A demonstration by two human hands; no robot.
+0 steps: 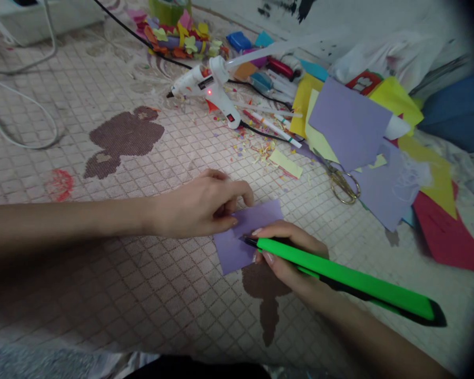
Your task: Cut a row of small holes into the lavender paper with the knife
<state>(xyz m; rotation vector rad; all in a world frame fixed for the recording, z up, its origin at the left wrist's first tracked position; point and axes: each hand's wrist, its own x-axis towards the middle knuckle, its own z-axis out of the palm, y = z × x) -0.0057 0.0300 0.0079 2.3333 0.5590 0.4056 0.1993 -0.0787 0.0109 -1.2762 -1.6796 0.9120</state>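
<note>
A small piece of purple paper lies on the cloth-covered table in front of me. My left hand has its fingers curled, with the thumb pressing on the paper's upper left edge. In my right hand is a green pen with a black tip, gripped between thumb and fingers. The tip points at the middle of the paper; whether it touches cannot be made out. Part of the paper is hidden under my hands.
A white glue gun stands beyond my hands, its red light lit and a cord trailing. Gold-handled scissors lie to the right beside coloured sheets. Paper scraps and a pale yellow strip are scattered nearby. A white cable loops at left.
</note>
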